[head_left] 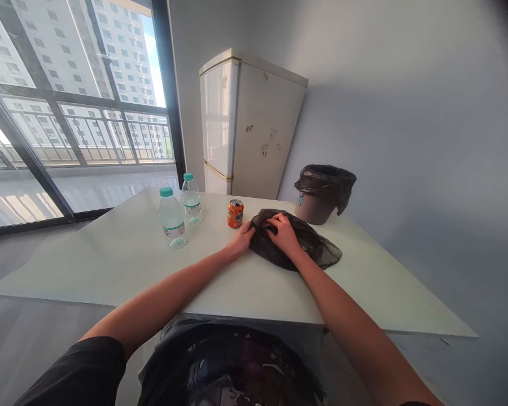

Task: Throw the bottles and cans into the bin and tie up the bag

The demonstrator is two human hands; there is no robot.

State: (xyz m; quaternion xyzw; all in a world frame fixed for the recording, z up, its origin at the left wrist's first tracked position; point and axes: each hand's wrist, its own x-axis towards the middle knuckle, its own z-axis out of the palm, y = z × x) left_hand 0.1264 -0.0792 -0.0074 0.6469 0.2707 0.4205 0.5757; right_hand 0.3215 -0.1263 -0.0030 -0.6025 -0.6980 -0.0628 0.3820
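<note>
A thin black plastic garbage bag (311,242) lies puffed out on the white table, its far end spreading to the right. My left hand (240,239) grips the bag's left edge, fingers closed round the gathered plastic. At the bag's top, my right hand (284,232) has its fingers curled into the plastic, pinching it; the fingertips are partly hidden in the folds. Just behind my left hand stands an orange soda can (236,214), upright and apart from the bag.
Two clear plastic bottles with teal caps, a nearer one (172,220) and a farther one (191,200), stand left on the table (110,259). A bin (315,207) lined with a black bag is at the back right. Behind are a fridge (266,124) and a window.
</note>
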